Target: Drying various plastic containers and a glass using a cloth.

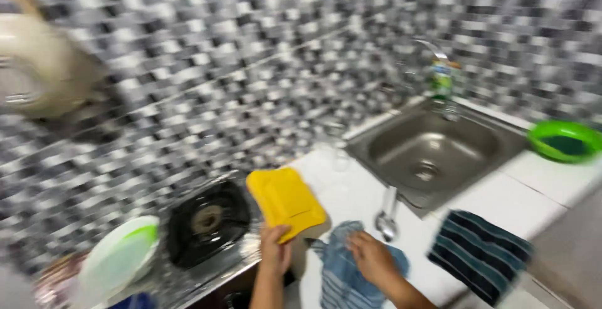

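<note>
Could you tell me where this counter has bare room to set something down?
Bare white counter lies between the sink, green bowl and striped towel. It is crowded by the left hand on the yellow board and the right hand on the blue cloth.

There is a single view, from a camera worn on the person's head. It looks steeply down and forward across the white table (351,199) toward the mosaic tile wall (251,64), which fills the upper half from 9 to 3 o'clock. The horizon is tilted, and the frame is smeared by motion blur. The sink (433,149) lies toward 2 o'clock, the stove burner (207,221) toward 8 o'clock. The forearms enter at 6 o'clock, so the near table edge sits close below the lens.
</note>
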